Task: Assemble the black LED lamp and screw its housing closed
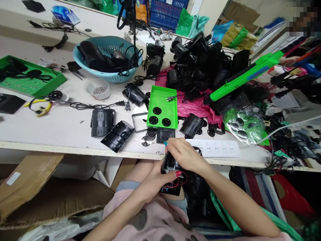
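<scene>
Over my lap, just below the table's front edge, is an opened black plastic housing (pixel 171 164) with thin red wires and small parts inside. My left hand (pixel 157 177) grips its left side, thumb across the wires. My right hand (pixel 184 154) is curled over the top end, and its fingers hide part of the housing. Whether those fingertips also pinch a small part cannot be seen. Just beyond the hands lies a black square piece (pixel 166 136), below a green perforated tray (pixel 163 97) with three black discs.
A white power strip (pixel 218 148) lies along the front edge at right. Black casings (pixel 102 123) stand at left. Behind are a blue basket (pixel 107 77), a tub of screws (pixel 97 90) and a heap of black devices (pixel 195 73). A bright green electric screwdriver (pixel 247 75) hangs at right.
</scene>
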A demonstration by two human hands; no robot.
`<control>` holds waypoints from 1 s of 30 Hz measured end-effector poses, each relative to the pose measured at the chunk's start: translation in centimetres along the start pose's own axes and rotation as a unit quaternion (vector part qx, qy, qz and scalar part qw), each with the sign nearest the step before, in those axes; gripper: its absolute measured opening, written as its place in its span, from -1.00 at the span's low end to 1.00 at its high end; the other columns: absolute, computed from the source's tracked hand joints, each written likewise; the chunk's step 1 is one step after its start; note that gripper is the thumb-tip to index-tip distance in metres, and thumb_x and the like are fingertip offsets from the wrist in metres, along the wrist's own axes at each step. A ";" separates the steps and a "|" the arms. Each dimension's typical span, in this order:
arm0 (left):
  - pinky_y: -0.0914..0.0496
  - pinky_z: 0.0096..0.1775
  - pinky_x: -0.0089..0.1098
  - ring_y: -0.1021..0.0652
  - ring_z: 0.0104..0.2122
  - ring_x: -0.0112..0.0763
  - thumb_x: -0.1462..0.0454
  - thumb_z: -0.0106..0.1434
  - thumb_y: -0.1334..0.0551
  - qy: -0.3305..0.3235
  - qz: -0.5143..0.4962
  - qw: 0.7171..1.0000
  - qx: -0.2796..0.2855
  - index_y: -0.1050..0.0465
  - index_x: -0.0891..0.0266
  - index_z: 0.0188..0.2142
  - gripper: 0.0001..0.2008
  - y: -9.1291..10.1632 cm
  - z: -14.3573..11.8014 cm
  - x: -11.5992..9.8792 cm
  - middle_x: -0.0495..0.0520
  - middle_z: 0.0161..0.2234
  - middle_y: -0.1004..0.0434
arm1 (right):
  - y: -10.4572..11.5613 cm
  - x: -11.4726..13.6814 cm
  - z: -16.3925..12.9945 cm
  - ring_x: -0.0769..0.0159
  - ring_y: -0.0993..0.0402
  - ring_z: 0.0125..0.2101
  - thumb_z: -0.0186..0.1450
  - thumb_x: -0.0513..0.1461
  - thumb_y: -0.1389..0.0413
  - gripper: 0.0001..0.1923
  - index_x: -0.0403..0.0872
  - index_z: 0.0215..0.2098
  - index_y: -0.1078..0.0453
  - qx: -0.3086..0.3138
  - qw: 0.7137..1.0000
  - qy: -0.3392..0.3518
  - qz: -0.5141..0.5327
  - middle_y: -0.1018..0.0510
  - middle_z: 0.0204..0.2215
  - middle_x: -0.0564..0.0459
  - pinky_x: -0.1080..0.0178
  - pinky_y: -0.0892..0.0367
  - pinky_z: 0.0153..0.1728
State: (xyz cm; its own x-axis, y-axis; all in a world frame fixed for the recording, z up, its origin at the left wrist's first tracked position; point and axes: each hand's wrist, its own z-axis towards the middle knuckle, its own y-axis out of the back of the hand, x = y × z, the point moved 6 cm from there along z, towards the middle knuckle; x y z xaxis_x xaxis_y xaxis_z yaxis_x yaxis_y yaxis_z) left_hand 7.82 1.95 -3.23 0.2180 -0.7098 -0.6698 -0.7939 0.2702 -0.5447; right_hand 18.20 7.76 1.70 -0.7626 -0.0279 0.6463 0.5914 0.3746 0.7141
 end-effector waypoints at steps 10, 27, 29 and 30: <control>-0.44 -0.04 -0.17 -0.58 -0.02 0.05 0.14 0.05 -0.49 0.047 -0.048 0.998 -0.010 -0.40 0.24 0.13 -0.32 1.2 0.6 0.5 0.23 -0.04 -0.63 | 2.4 -3.1 0.3 0.28 -0.45 -0.28 0.48 0.01 0.17 -0.50 -0.05 -0.36 -0.46 -0.143 0.982 0.054 0.114 -0.48 -0.34 0.05 0.26 -0.33 -0.21; -0.46 -0.10 -0.34 -0.60 -0.08 -0.15 0.07 0.24 -0.37 0.016 -0.137 0.987 -0.077 -0.46 0.31 0.07 -0.51 3.2 0.9 -0.2 0.20 -0.07 -0.64 | 6.9 -13.9 1.3 -0.20 -0.32 0.17 0.07 0.07 -0.34 0.09 -0.04 0.41 0.04 -0.172 0.961 -0.135 -0.170 -0.16 0.23 -0.27 -0.11 -0.35 0.10; -0.45 -0.05 -0.30 -0.60 -0.08 -0.14 0.08 0.29 -0.32 0.023 -0.154 0.985 -0.069 -0.47 0.33 0.06 -0.55 3.2 0.8 -0.4 0.21 -0.07 -0.63 | 6.8 -14.0 1.5 -0.20 -0.32 0.17 0.08 0.06 -0.33 0.08 -0.04 0.41 0.03 -0.179 0.960 -0.140 -0.163 -0.17 0.23 -0.27 -0.12 -0.34 0.11; -0.45 -0.03 -0.28 -0.60 -0.08 -0.14 0.08 0.32 -0.29 0.026 -0.168 0.983 -0.069 -0.48 0.34 0.05 -0.57 3.2 0.7 -0.5 0.22 -0.07 -0.63 | 6.9 -13.9 1.5 -0.19 -0.32 0.17 0.08 0.04 -0.33 0.06 -0.06 0.41 0.01 -0.188 0.959 -0.140 -0.159 -0.19 0.22 -0.27 -0.13 -0.33 0.13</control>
State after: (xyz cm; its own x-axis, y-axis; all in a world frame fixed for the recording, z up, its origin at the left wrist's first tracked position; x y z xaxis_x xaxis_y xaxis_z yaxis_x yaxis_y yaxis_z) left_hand 5.54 3.70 -5.00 0.4543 -0.7774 -0.4351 -0.7521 -0.0729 -0.6550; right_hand 32.45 12.09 -2.74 -0.9294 0.1834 0.3204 0.3305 0.0268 0.9434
